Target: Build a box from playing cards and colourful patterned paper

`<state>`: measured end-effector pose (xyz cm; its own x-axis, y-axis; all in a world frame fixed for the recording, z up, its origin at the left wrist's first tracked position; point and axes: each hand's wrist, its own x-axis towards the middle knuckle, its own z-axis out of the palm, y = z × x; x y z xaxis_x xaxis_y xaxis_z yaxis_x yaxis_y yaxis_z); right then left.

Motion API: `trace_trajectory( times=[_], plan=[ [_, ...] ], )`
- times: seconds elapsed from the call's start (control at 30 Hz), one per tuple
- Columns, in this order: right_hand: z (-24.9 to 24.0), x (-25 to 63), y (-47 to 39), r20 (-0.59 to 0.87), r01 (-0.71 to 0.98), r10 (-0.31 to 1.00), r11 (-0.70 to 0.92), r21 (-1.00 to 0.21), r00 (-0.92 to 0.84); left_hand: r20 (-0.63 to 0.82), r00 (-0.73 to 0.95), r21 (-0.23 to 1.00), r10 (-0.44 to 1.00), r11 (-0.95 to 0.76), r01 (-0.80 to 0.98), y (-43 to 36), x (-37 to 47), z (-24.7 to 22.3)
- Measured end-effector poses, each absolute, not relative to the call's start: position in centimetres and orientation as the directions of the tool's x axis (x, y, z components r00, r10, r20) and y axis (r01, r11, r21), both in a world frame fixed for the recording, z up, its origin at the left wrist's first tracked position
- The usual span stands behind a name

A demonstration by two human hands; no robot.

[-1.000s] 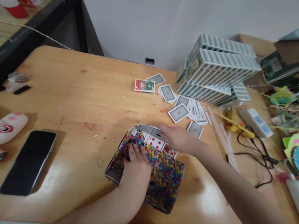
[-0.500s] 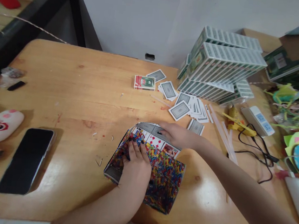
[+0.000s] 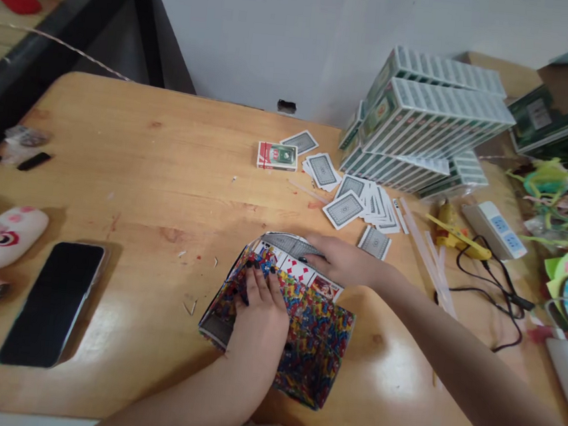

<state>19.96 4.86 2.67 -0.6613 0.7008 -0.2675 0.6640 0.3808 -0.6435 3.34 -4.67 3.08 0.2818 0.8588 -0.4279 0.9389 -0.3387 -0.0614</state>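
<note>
A box-like piece covered in colourful patterned paper (image 3: 317, 330) sits at the front middle of the table. Along its far side runs a row of face-up playing cards (image 3: 296, 269), with grey card backs (image 3: 286, 243) standing behind them. My left hand (image 3: 262, 305) lies on the patterned surface, fingers stretched toward the cards. At the far right part of the row, my right hand (image 3: 339, 262) rests over the card backs with its fingers extended and the thumb side partly hidden. Loose grey-backed cards (image 3: 344, 209) are spread beyond my right hand.
Stacked card boxes (image 3: 433, 120) stand at the back right, beside a red-and-green card pack (image 3: 277, 156). Glue sticks (image 3: 427, 260), a yellow glue gun (image 3: 453, 232) and a power strip (image 3: 496, 228) lie right. A phone (image 3: 51, 304) and a white mask-like object (image 3: 8, 236) are left.
The view has shifted slightly. Both hands keep nearly the same places on the patterned piece; my right hand's fingers lie a little flatter against the card backs.
</note>
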Motion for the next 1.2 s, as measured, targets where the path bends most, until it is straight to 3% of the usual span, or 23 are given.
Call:
trace_trajectory(
  times=[0.13,0.33,0.7,1.03,1.2],
  plan=[
    [2.7,19.9,4.5,-0.241,0.653,0.711,0.386,-0.651,-0.661,-0.405,0.286,-0.041,0.868,-0.329,0.943,-4.8,3.2,2.7],
    [3.4,19.7,4.0,-0.294,0.762,0.751,0.4,-0.509,-0.591,-0.376,0.312,-0.014,0.873,-0.342,0.94,-5.2,2.9,2.3],
    [2.1,19.7,4.0,-0.351,0.816,0.74,0.477,-0.327,-0.573,-0.395,0.333,-0.047,0.856,-0.381,0.923,-4.9,2.8,2.6],
    [3.8,15.6,6.8,-0.352,0.756,0.672,0.543,-0.365,-0.652,-0.496,0.281,-0.056,0.822,-0.353,0.934,-4.6,3.1,3.4],
    [2.3,16.0,7.5,-0.307,0.691,0.635,0.54,-0.48,-0.709,-0.499,0.276,-0.028,0.822,-0.333,0.942,-4.6,3.2,3.4]
  ],
)
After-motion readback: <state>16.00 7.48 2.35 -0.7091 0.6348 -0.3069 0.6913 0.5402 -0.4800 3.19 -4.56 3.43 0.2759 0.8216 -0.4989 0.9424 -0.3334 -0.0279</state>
